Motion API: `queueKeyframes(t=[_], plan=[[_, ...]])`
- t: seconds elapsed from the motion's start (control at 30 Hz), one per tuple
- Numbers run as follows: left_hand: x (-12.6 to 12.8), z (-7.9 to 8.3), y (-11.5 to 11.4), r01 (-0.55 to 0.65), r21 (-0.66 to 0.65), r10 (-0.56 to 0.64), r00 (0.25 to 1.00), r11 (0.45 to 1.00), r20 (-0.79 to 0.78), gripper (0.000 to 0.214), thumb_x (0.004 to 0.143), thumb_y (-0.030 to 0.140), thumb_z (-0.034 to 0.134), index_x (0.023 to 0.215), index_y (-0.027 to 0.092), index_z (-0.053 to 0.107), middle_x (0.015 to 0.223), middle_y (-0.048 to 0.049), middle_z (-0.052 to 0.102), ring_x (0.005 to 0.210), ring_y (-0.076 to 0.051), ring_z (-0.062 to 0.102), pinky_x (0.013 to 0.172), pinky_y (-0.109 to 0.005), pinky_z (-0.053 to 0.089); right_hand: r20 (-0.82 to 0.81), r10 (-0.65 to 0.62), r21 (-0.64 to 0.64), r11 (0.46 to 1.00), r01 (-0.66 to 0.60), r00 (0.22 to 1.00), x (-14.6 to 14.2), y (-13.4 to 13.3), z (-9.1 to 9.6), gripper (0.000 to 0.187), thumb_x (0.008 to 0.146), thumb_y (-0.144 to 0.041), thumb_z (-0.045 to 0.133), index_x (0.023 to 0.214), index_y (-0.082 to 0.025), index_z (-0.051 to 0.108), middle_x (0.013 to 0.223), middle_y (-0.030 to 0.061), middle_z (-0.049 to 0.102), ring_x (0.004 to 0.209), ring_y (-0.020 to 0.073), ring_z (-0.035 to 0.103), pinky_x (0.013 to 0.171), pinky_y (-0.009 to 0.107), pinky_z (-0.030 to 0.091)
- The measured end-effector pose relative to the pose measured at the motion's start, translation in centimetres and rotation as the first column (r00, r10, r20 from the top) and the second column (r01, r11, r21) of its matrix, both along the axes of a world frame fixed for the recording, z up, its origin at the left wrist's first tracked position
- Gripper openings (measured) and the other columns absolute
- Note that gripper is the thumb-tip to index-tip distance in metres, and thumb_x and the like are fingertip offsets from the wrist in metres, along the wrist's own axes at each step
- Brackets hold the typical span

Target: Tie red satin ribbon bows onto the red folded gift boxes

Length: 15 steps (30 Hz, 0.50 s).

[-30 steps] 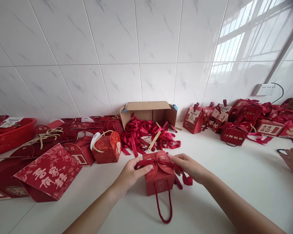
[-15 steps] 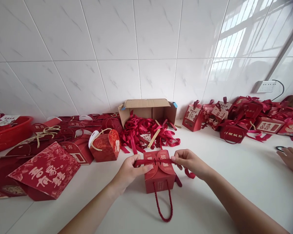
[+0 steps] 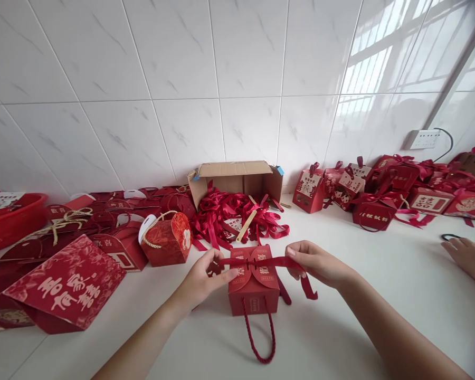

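A small red gift box with rounded top flaps and a red cord handle stands on the white counter in front of me. A red ribbon runs across its top. My left hand pinches the ribbon's left end beside the box. My right hand pinches the ribbon on the right, with the loose tail hanging below the fingers.
An open cardboard box spilling red ribbons lies against the tiled wall. Flat red boxes, a red paper bag and a red basket fill the left. Finished gift boxes line the right. Another person's hand rests at the far right.
Both hands have drawn the ribbon out sideways across the box top, so it is stretched straighter and wider. The view has shifted slightly.
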<state>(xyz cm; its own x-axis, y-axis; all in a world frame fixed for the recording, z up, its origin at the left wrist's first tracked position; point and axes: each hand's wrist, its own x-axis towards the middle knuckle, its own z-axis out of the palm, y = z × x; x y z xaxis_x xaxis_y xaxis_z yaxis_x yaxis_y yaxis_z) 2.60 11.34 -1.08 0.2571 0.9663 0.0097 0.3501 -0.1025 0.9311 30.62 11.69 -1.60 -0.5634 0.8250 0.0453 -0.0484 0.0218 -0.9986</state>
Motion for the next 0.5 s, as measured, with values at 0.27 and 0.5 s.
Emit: queueKeyframes(t=[0.27,0.5], plan=[[3.5,2.9,-1.1,-0.008,0.463,0.110,0.975,0.886,-0.195,0.036,0.074,0.036,0.068,0.101,0.025,0.046,0.107,-0.0037,0.055,0.104,-0.021,0.053,0.094,-0.037,0.040,-0.369,-0.022,-0.050,0.999,0.004,0.929,-1.1,-0.8,1.1,0.021,0.082,-0.038,0.066,0.080,-0.017,0.067,0.069,0.0016,0.057,0.065,0.0130,0.053,0.068,0.026,0.044],[6.8,2.8,0.4,-0.061,0.748,0.316,0.927,0.661,-0.204,0.032,0.074,0.024,0.064,0.097,0.022,0.042,0.097,-0.0054,0.054,0.094,-0.022,0.054,0.083,-0.039,0.045,-0.374,-0.194,-0.150,0.978,0.148,0.907,-2.4,-1.0,1.4,0.028,0.080,-0.042,0.068,0.069,-0.017,0.061,0.058,-0.0020,0.052,0.055,0.0093,0.047,0.060,0.022,0.041]])
